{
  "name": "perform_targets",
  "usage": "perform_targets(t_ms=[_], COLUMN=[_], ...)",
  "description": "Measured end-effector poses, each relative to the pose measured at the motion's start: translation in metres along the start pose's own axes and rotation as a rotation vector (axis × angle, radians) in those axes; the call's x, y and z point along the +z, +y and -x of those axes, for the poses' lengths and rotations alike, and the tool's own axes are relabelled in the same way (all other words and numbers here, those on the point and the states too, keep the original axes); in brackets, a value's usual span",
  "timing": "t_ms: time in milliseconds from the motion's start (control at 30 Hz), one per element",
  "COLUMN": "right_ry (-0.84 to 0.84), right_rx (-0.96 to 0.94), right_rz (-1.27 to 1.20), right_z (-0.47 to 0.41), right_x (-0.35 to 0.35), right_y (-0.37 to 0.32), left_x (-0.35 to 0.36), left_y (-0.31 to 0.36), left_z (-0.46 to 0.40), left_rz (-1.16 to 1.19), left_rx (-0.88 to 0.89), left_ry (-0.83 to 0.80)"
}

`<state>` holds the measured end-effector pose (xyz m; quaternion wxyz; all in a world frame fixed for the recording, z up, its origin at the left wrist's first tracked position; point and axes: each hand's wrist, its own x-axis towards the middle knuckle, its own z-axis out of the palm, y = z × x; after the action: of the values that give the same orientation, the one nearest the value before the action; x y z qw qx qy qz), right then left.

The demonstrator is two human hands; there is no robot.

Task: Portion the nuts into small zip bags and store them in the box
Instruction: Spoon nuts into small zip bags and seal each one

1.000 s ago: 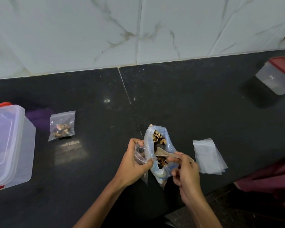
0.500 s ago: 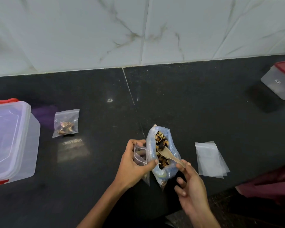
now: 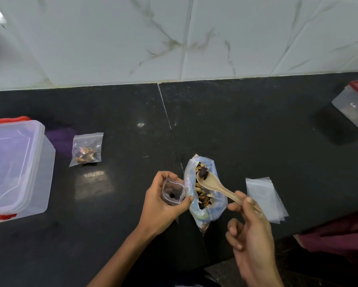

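Both grips closed on items, near table's front edge.
Left hand (image 3: pixel 163 206) grips small zip bag (image 3: pixel 172 192), mouth open; right hand (image 3: pixel 250 222) pinches spoon (image 3: pixel 213 186) above nut bag (image 3: pixel 205 191). Empty bags (image 3: pixel 265 198) beside; box (image 3: pixel 14 168) at left edge.

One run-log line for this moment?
left hand holds small clear zip bag open | right hand lifts beige spoon over big clear nut bag

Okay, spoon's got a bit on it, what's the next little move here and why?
Probably swing the spoon left and tip it into the small zip bag that the left hand holds open; the right hand has it loaded over the big nut bag.
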<state>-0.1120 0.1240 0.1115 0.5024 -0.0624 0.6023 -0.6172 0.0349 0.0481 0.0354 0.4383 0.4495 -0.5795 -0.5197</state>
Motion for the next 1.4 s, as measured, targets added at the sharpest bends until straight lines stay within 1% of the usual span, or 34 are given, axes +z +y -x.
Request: perform_targets(t_ms=[67,133,167,233,300,400,467,567,633,700,767,833,867,1000,1067,1133,1233,1300,1400], right_ry=[-0.076,-0.138,-0.159,-0.215,-0.248,-0.222,-0.213,-0.233,-0.23,-0.17,-0.064,-0.007,-0.006,-0.072,-0.1,-0.102,-0.046,-0.031,-0.015], right_rx=[-0.08,-0.245,-0.365,-0.669,-0.891,-1.076,-1.144,-1.179,-1.169,-1.126,-1.047,-0.933,-0.905,-0.972,-1.009,-0.994,-1.013,-1.024,-1.022], right_rz=[0.085,0.278,0.412,0.726,0.92,0.99,1.002,0.981,0.92,0.815,0.779,0.856,0.927,1.171,1.287,1.376,1.335,1.279,1.277], right_z=[0.008,0.014,0.016,0.017,0.016,0.017,0.017,0.014,0.014,0.011,0.001,-0.02,-0.03,-0.053,-0.057,-0.06,-0.056,-0.052,-0.048], right_x=[0.006,0.01,0.011,0.009,0.007,0.01,0.01,0.009,0.007,0.005,0.002,-0.003,-0.006,-0.013,-0.013,-0.01,-0.001,0.0,-0.001], right_y=[-0.001,0.005,0.01,0.021,0.028,0.031,0.032,0.035,0.035,0.03,0.022,0.021,0.023,0.036,0.04,0.044,0.043,0.041,0.043], left_x=[0.002,0.004,0.005,0.006,0.006,0.006,0.007,0.007,0.008,0.008,0.008,0.007,0.007,0.007,0.008,0.009,0.011,0.012,0.013], left_y=[-0.001,-0.001,-0.001,0.0,-0.001,-0.003,-0.004,-0.004,-0.006,-0.006,-0.005,-0.005,-0.005,-0.007,-0.008,-0.009,-0.012,-0.012,-0.013], left_z=[0.0,0.0,0.0,0.0,0.0,0.0,0.0,0.0,0.0,0.001,0.002,0.001,-0.001,-0.011,-0.016,-0.018,-0.017,-0.015,-0.012], left_rz=[-0.02,-0.02,-0.015,-0.017,-0.034,-0.028,-0.032,-0.041,-0.042,-0.052,-0.058,-0.047,-0.047,-0.006,0.005,0.002,-0.018,-0.016,-0.012], left_rx=[0.022,0.037,0.042,0.053,0.067,0.067,0.07,0.076,0.078,0.075,0.048,0.007,-0.016,-0.095,-0.113,-0.13,-0.15,-0.164,-0.186], left_ry=[-0.014,-0.024,-0.024,-0.014,-0.016,-0.027,-0.023,-0.018,-0.016,-0.006,-0.015,-0.062,-0.089,-0.207,-0.231,-0.23,-0.212,-0.194,-0.175])
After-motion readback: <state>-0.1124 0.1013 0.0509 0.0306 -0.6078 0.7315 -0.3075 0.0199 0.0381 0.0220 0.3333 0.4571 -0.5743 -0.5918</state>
